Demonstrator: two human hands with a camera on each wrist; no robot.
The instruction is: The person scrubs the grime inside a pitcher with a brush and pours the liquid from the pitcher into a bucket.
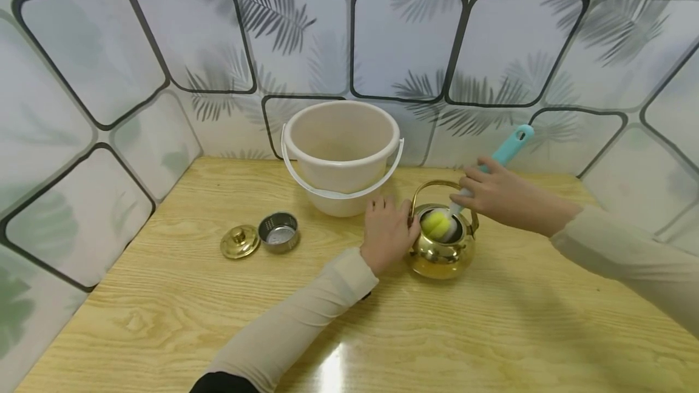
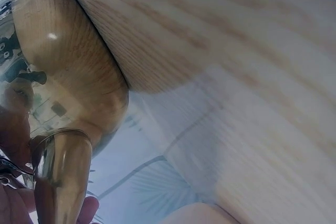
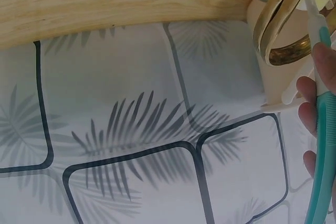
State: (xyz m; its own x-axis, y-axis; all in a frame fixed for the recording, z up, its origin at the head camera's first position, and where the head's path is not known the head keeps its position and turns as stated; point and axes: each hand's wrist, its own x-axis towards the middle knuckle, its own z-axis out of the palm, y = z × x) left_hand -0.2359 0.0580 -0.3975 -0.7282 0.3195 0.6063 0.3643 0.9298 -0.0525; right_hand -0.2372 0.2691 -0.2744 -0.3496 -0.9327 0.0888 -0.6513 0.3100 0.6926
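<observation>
A shiny gold teapot [image 1: 441, 265] stands lidless on the table, its hoop handle [image 3: 294, 51] raised. My left hand [image 1: 389, 232] grips it on its left side; in the left wrist view, fingertips [image 2: 89, 208] show on both sides of the spout [image 2: 62, 177]. My right hand [image 1: 488, 190] holds a cleaning brush by its turquoise handle [image 3: 324, 135], which slants up to the right. The brush's yellow and white head [image 1: 438, 225] sits in the teapot's mouth, its lower part hidden inside. The right wrist view shows fingers curled round the handle.
Behind the teapot, a white bucket [image 1: 341, 162] stands near the patterned wall, its bail hanging at the front. A gold lid [image 1: 239, 241] and a perforated metal strainer cup [image 1: 279, 233] lie side by side to the left on the wooden table [image 1: 164, 314].
</observation>
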